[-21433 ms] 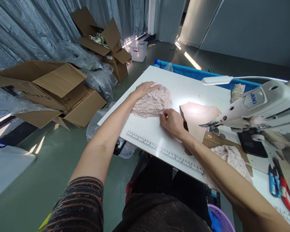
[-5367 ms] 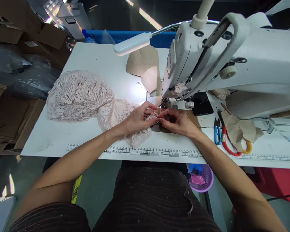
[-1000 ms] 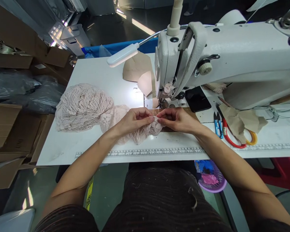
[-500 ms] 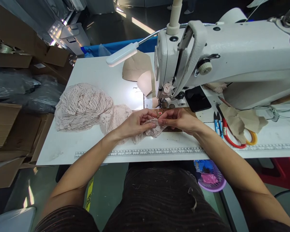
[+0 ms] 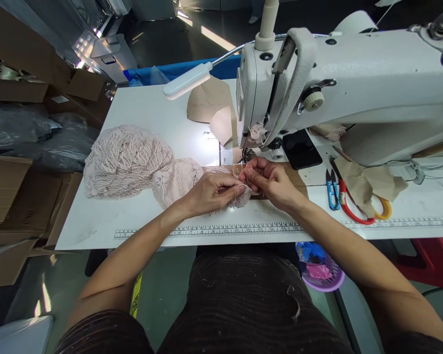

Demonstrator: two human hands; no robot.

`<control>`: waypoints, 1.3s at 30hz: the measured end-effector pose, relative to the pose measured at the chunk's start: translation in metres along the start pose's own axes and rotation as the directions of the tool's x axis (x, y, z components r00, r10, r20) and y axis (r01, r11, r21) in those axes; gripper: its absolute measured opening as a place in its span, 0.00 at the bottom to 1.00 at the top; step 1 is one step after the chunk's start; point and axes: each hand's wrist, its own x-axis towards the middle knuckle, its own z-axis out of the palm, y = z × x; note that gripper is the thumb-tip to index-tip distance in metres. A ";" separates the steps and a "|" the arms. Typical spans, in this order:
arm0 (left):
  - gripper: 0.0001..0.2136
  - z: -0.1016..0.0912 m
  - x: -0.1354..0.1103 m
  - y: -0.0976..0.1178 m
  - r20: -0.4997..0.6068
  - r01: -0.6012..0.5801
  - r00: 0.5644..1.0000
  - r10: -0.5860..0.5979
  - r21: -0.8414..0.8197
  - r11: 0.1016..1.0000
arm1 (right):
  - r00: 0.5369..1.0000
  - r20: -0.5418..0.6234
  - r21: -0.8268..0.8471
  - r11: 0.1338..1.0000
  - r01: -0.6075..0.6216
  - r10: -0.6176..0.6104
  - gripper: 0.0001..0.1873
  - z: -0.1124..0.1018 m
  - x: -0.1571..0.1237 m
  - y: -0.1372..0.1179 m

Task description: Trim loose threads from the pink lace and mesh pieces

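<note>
Pale pink lace fabric [image 5: 179, 182] runs across the white table from a bunched heap on the left to my hands. My left hand [image 5: 216, 192] is closed in a pinch on the lace, thumb on top. Close against it, my right hand [image 5: 269, 182] pinches the edge of the same lace with thumb and fingers. Both hands are just in front of the needle area of a white sewing machine [image 5: 249, 155]. Beneath them lies a brown strip [image 5: 297, 179] on the table. The exact edge between my fingertips is partly hidden.
Right of my hands lie blue thread snips [image 5: 332, 191], scissors with red and orange handles [image 5: 354, 214] and a black phone [image 5: 301, 150]. Brown paper pieces [image 5: 208, 101] rest behind. A lamp [image 5: 188, 81] hangs over the table. A printed ruler [image 5: 221, 231] follows the front edge.
My hands have shifted slightly toward me, and my left hand has moved a little right. My right hand has turned, its fingers curling more around the lace edge. The lace between them is gathered differently.
</note>
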 end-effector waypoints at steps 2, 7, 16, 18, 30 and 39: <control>0.16 -0.004 0.000 0.003 0.039 -0.054 0.998 0.052 0.061 0.997 | 1.000 -0.006 0.049 0.999 0.008 -0.007 0.25 0.004 -0.003 0.000; 0.18 -0.016 -0.002 0.002 0.238 -0.116 0.967 0.089 0.106 0.988 | 0.996 -0.081 0.014 0.999 -0.045 0.046 0.24 -0.009 -0.026 -0.001; 0.13 -0.028 -0.004 0.002 -0.094 -0.159 0.977 0.191 0.275 0.948 | 0.945 -0.323 0.092 0.992 0.083 -0.049 0.23 -0.022 -0.029 0.009; 0.12 -0.031 -0.013 0.008 -0.113 -0.165 0.968 0.225 0.391 0.905 | 0.940 -0.338 0.142 0.985 0.103 -0.049 0.23 -0.017 -0.024 0.010; 0.08 0.007 -0.018 0.002 0.021 -0.081 0.996 0.084 0.551 0.831 | 0.949 -0.314 0.299 0.949 0.098 0.001 0.24 0.004 -0.014 0.005; 0.06 0.005 -0.024 0.012 -0.070 -0.107 0.984 0.166 0.510 0.853 | 0.971 -0.160 -0.034 0.984 0.176 -0.179 0.19 0.017 -0.034 -0.008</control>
